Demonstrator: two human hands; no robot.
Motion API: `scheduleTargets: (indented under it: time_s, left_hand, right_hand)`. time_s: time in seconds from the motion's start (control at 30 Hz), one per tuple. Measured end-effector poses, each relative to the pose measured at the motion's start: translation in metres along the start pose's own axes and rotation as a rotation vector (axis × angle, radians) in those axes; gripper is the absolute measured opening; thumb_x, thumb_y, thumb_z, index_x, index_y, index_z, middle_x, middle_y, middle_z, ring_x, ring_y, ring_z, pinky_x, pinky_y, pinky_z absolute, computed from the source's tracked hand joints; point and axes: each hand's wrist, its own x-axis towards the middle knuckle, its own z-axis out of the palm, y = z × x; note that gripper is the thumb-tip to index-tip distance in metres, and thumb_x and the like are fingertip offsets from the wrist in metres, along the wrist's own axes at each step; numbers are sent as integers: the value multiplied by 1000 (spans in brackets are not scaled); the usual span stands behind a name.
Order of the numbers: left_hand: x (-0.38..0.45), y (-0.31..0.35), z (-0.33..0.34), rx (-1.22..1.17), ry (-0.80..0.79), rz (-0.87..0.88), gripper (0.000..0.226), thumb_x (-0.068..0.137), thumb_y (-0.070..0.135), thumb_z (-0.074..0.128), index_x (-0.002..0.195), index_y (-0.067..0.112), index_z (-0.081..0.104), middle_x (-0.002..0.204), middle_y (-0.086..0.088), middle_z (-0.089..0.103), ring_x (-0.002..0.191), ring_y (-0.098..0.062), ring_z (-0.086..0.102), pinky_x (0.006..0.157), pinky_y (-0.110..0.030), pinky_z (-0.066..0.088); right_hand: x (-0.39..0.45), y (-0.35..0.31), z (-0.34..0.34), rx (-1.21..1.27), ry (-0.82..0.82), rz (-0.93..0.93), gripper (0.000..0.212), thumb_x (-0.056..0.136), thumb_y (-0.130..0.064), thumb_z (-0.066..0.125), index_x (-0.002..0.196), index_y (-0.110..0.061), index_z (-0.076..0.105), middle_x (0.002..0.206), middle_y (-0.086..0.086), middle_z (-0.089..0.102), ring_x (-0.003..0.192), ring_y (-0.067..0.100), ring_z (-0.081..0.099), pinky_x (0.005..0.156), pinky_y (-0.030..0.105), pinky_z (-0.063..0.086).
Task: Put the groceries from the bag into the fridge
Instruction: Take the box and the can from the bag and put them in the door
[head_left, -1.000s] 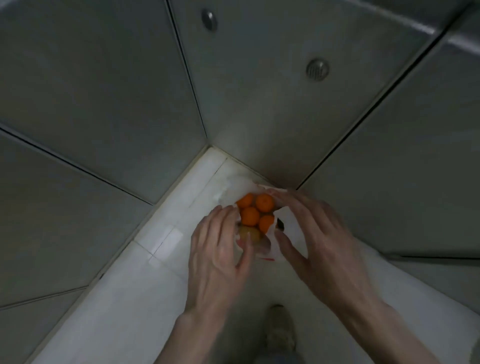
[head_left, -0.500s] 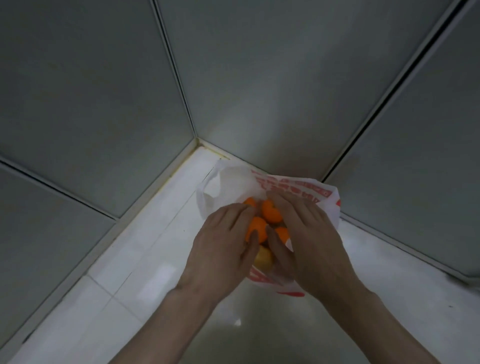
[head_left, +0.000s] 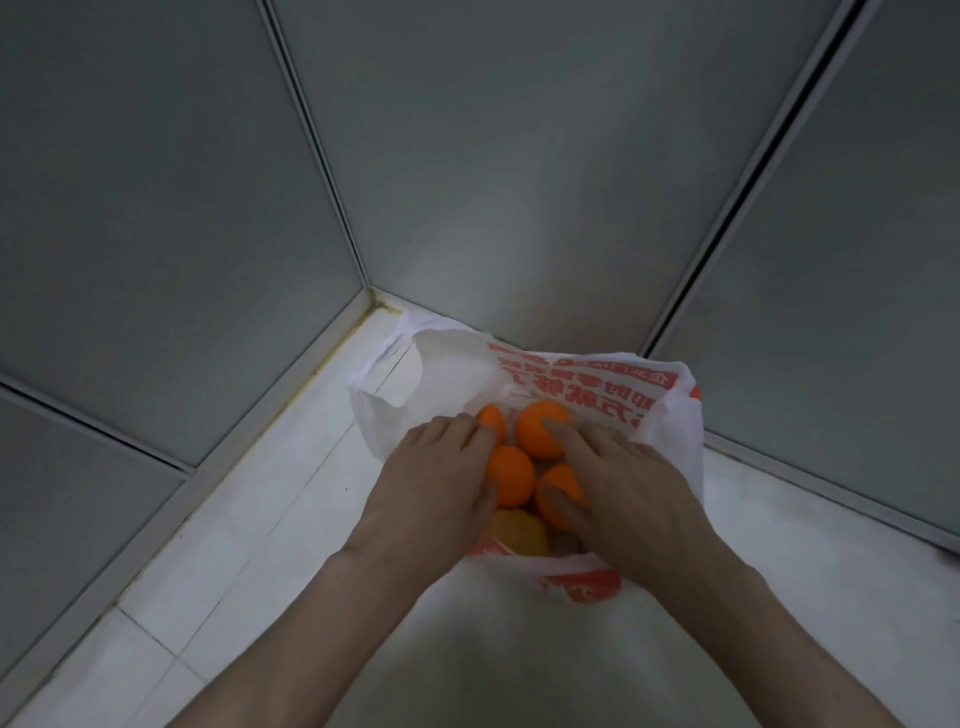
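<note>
Where thin crinkled bag (head_left: 447, 358) gapes, round smooth oranges (head_left: 510, 475) cluster

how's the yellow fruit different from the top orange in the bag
Colour: the yellow fruit is pale yellow, while the top orange is bright orange. Place: the yellow fruit lies at the near end of the bag, partly hidden by the left hand; the top orange sits farther in, near the red print. Touch: the right hand has a fingertip on the top orange; no finger plainly touches the yellow fruit. Both are roundish and in the bag.
</note>
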Motion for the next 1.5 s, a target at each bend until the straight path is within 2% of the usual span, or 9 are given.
scheduleTargets:
  time_s: [0.1,0.27,0.43,0.57,0.73,1.0,1.1,1.2,1.5]
  left_hand:
    - [3,-1,-7,24,-2,5,42,101,43,52,140,29,47,138,6,56,121,-17,54,109,-32,42]
    - [16,7,-7,130,-126,72,45,103,39,50,144,27,38,139,3,51,119,-19,54,99,-32,46]
    - [29,16,10,305,-291,-75,49,98,36,60,141,22,40,131,-4,54,117,-25,56,94,-38,50]
    - [29,16,20,373,-328,-190,41,97,36,60,133,21,47,129,-6,55,116,-26,55,94,-37,46]
    - [30,17,30,405,-329,-285,48,97,34,57,139,15,43,133,-9,52,121,-27,52,93,-36,44]
    - [37,17,38,428,-384,-335,60,97,37,61,144,8,37,140,-14,49,127,-30,52,98,-37,46]
    - [39,17,36,398,-385,-349,63,96,32,63,145,5,34,142,-15,45,128,-31,51,100,-37,46]
    - [42,17,35,338,-370,-356,56,94,22,64,142,6,40,139,-15,43,127,-31,51,101,-37,46]
    - [41,29,33,263,-274,-299,66,88,29,75,140,12,39,138,-13,42,129,-30,47,100,-36,50]
  right_hand:
    - [-4,4,-1,-25,-9,33,64,105,-56,38,161,-34,17,165,-6,34,148,18,41,122,35,32]
    - [-2,11,1,-74,-2,68,50,102,-58,45,146,-36,38,150,-9,52,133,15,55,112,33,46]
    - [-15,21,-3,-122,16,139,46,94,-62,54,136,-43,47,146,-15,56,129,14,58,100,31,52]
    - [-31,33,-7,-196,-16,215,64,90,-69,53,145,-40,39,150,-9,53,127,19,59,97,32,54]
    - [-42,44,-7,-197,-70,246,80,83,-82,51,148,-36,38,145,-8,56,126,20,59,97,33,52]
    - [-27,38,5,-11,-89,117,47,96,-45,62,140,-36,46,138,-10,57,118,14,58,96,26,51]
    - [-18,33,14,-16,-137,133,51,91,-42,68,136,-30,47,133,-3,55,110,18,60,88,28,52]
    - [-14,28,23,-54,-196,160,54,95,-44,66,141,-26,44,133,1,54,114,22,60,96,34,53]
    - [-3,31,53,-116,-305,242,37,101,-31,63,134,-19,50,125,7,60,111,26,64,98,40,55]
